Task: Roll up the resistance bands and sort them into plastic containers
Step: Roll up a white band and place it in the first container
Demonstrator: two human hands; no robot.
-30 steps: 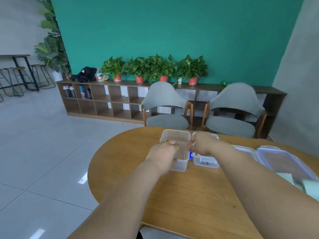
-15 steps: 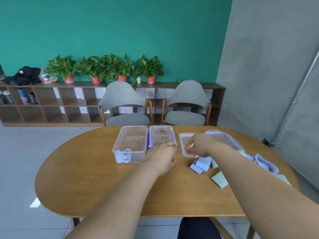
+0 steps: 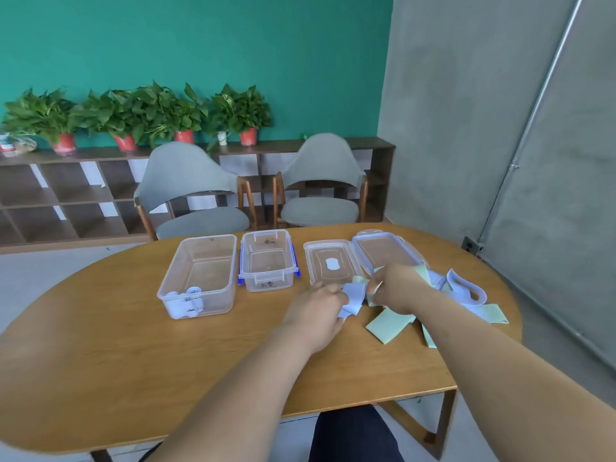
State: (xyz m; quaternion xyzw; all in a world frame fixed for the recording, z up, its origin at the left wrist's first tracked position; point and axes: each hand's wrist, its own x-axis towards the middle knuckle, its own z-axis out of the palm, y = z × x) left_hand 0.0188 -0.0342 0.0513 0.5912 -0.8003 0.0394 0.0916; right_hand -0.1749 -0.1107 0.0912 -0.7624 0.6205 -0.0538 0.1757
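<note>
Three clear plastic containers stand in a row on the wooden table [image 3: 100,361]. The left container [image 3: 186,261] holds rolled pale blue bands [image 3: 185,301] at its near end. The middle container [image 3: 253,251] with blue latches looks empty. The right container [image 3: 386,250] lies open next to its lid [image 3: 333,265]. A heap of pale blue and light green bands [image 3: 466,296] lies in front of it. My left hand [image 3: 316,310] and my right hand [image 3: 396,288] both grip one pale blue band [image 3: 353,296] between them. A light green band [image 3: 388,325] lies flat below my right hand.
Two grey chairs [image 3: 190,191] stand behind the table's far edge. Behind them a low wooden shelf [image 3: 66,191] carries potted plants [image 3: 160,115] against a green wall. A grey wall closes off the right side.
The view has swung right, from the left container to the band heap. Both hands have left the containers and taken hold of a pale blue band.
</note>
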